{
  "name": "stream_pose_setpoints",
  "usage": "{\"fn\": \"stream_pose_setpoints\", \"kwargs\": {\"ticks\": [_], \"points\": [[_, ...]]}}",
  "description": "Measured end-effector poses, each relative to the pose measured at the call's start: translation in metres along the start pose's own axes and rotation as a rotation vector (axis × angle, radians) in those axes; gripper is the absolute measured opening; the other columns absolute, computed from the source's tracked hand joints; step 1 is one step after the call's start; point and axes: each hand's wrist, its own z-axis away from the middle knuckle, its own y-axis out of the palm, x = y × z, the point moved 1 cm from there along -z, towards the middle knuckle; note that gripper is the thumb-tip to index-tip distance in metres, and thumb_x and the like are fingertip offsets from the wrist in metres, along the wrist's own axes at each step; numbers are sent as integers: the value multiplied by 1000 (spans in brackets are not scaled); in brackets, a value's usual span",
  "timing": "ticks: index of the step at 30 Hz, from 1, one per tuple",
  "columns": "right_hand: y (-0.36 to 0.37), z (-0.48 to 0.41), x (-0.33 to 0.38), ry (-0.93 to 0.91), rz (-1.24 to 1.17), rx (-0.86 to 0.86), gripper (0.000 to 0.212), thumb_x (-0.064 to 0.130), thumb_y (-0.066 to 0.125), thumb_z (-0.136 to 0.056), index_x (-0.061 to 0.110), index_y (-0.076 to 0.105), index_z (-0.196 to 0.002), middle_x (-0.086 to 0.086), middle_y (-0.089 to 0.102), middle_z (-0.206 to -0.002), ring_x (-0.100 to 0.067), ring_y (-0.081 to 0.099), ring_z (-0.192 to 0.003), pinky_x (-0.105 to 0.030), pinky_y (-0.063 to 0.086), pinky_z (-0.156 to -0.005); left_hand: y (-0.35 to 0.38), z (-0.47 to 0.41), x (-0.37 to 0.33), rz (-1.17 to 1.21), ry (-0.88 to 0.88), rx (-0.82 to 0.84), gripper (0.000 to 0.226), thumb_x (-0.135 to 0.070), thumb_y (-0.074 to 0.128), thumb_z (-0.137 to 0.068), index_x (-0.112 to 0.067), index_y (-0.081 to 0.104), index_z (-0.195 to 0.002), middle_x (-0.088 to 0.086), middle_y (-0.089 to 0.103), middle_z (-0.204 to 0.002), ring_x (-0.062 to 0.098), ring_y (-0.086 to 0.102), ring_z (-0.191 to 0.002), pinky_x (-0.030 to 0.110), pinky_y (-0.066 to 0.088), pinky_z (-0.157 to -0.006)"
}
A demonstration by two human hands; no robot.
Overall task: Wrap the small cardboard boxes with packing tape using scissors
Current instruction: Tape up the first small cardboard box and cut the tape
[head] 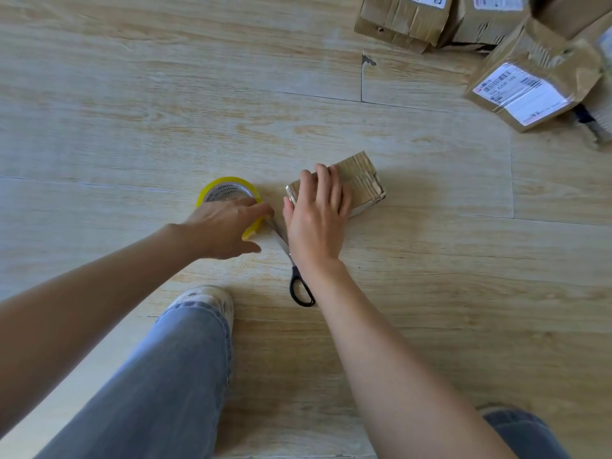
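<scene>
Item 1, left hand (225, 226): fingers laid over and curled on the yellow packing tape roll (226, 180), thumb spread toward the near side; it grips the roll.
Item 2, right hand (314, 220): fingers straight and together, pressed flat on the small cardboard box (362, 180).
Item 3, box: on the wood-look floor (132, 111), centre of the scene, just right of the roll; long axis runs near-left to far-right.
Item 4, scissors (299, 286): flat on the floor between the hands, black handle near, blades pointing far-left.
Item 5, writing: the roll's core reads "MADE IN", partly covered.
Item 6, taped parcels (546, 51): far right, with white barcode labels (520, 94), text illegible.
</scene>
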Motion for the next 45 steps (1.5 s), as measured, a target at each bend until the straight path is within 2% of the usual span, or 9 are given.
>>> {"fn": "stream_pose_setpoints", "kwargs": {"ticks": [5,7,11,22,31,37,39,42,45], "points": [[-2,-7,2,100,-218,125,88,20,68,-83,8,15,-152,-11,-4,-163,-26,-5,-150,-41,-9,-118,-15,-6,-21,577,-157,-447,33,-17,50,-95,-17,60,-127,2,61,-109,20,56,-103,28,42,-84],[-11,-2,-1,59,-380,126,89,18,60,-85,6,6,-154,-9,-11,-162,-23,-13,-149,-37,-13,-117,-19,-13,-37,1000,-286,-372,35,-18,46,-99,-17,56,-132,-3,60,-126,7,52,-114,16,37,-94],[-17,10,-12,-87,-307,195,61,21,31,-102,11,4,-155,-2,-7,-163,-16,-15,-149,-37,-12,-120,-20,-28,-59,1470,-383,-261,43,-23,44,-101,-17,41,-144,-4,42,-148,7,38,-135,30,29,-115],[-31,-1,-44,-272,-229,320,55,27,30,-106,9,12,-154,-3,4,-163,-13,-3,-150,-24,-9,-119,-10,-49,-67,1615,-591,-317,41,-21,49,-100,-11,48,-140,7,58,-133,17,57,-119,35,45,-104],[-24,2,-56,-139,44,292,67,51,21,-102,19,-1,-156,5,-9,-163,-15,-11,-149,-43,-9,-121,-17,-56,-77,1444,-661,-470,33,-20,57,-95,-13,61,-128,4,65,-123,19,61,-111,38,49,-98],[-28,5,-71,-96,-8,215,59,48,19,-103,22,8,-155,7,0,-163,-14,-5,-150,-40,-7,-122,-21,-59,-78,1300,-645,-518,17,-18,57,-95,-22,74,-93,-19,52,-64,4,51,-64,19,47,-67],[-29,2,-72,79,-125,115,67,54,23,-101,18,8,-155,1,-3,-163,-17,-6,-150,-38,-9,-120,-23,-62,-80,1274,-659,-525,21,-15,53,-96,-21,73,-98,-17,57,-71,2,48,-61,11,41,-56],[-36,-14,-77,532,-650,75,93,65,46,-91,15,2,-156,-4,1,-164,-21,3,-150,-38,8,-121,-29,-65,-84,1346,-648,-478,38,-10,46,-98,-17,55,-134,-4,61,-126,-8,50,-72,-2,37,-53],[-35,-27,-77,687,-811,99,104,65,64,-79,13,15,-154,-6,23,-160,-23,25,-146,-36,30,-114,-34,-68,-93,1453,-605,-430,48,-15,52,-95,-18,44,-143,0,50,-141,12,54,-119,19,44,-98]]}}
